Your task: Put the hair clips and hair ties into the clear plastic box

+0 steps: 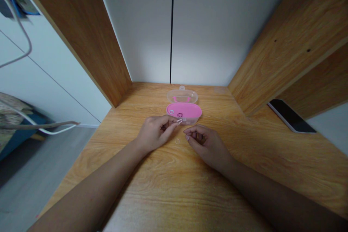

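Observation:
My left hand (157,131) pinches a small pale elastic band (179,121) between thumb and fingertips, at the front edge of a clear oval plastic box. The box (193,120) has a pink inner tray (187,108) and stands with its lid thrown back. On the tray lie a light blue-green band (171,111) and a dark band (179,115). My right hand (208,145) hovers just right of the left one, fingers curled, thumb and index tips slightly apart, nothing visible between them. A thin pale ring-shaped band (177,141) lies on the tabletop between my hands.
The clear lid (182,96) with a pink handle rests behind the tray. A phone (292,116) lies at the right of the wooden table (174,195). Wooden side panels (288,40) and a pale back panel (146,36) enclose the far end. Cables (27,43) hang at the left.

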Demonstrator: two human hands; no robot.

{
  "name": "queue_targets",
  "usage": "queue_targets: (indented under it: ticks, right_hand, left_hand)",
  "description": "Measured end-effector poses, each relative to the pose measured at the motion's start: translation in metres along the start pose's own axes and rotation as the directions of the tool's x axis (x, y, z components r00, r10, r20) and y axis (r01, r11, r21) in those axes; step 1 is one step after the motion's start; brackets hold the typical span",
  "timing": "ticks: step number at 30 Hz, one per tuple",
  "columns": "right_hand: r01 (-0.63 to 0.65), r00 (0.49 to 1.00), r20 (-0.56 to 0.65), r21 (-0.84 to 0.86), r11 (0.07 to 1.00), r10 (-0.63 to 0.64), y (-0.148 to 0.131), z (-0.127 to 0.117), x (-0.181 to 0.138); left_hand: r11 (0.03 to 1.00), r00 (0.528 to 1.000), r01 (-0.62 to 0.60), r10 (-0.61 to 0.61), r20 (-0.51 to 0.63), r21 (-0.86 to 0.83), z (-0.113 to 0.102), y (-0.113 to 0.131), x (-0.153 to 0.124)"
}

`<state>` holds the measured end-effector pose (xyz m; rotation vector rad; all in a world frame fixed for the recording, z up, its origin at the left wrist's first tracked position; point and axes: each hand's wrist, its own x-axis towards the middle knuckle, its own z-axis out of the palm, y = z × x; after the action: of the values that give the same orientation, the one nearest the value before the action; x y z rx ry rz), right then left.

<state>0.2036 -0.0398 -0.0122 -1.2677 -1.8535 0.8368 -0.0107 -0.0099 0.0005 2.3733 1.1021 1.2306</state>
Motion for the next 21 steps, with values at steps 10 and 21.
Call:
queue_targets:
  ticks: [10,21]
  right_hand:
    - [-0.014,0.997,-0.070,0.097,0.995,0.021,0.0047,0.0008,-0.0019]
    - [0.027,0.996,-0.091,0.117,0.993,-0.016,-0.0042,-0.0022,-0.0008]
  left_hand:
    - [0.999,0.999,-0.033,0.032,-0.033,-0.019,0.0024,-0.0040,-0.0011]
    - [0.983,0.959,-0.176,0.161,0.235,0.043,0.0041,-0.0016,-0.0003]
